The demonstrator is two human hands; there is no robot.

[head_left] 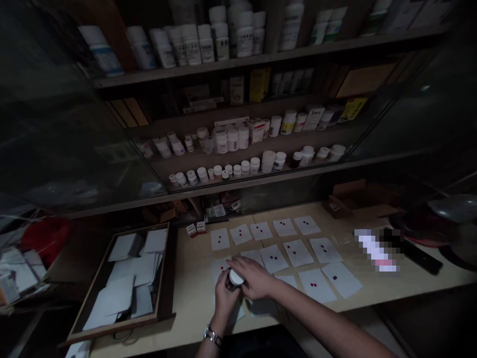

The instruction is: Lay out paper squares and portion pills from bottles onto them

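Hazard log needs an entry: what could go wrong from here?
The bottle between the left hand and right hand might slip and land on the paper sheets. The red pills sit uncovered, so the right forearm, stretched over the table, could brush some away.

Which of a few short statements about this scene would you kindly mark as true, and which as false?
1. The left hand and right hand are both on a white-capped bottle. True.
2. The right wrist wears a watch. False: the wristwatch is on the left wrist.
3. Red pills lie on white paper sheets. True.
4. The wooden drawer holds only bottles. False: the wooden drawer holds white paper stacks.
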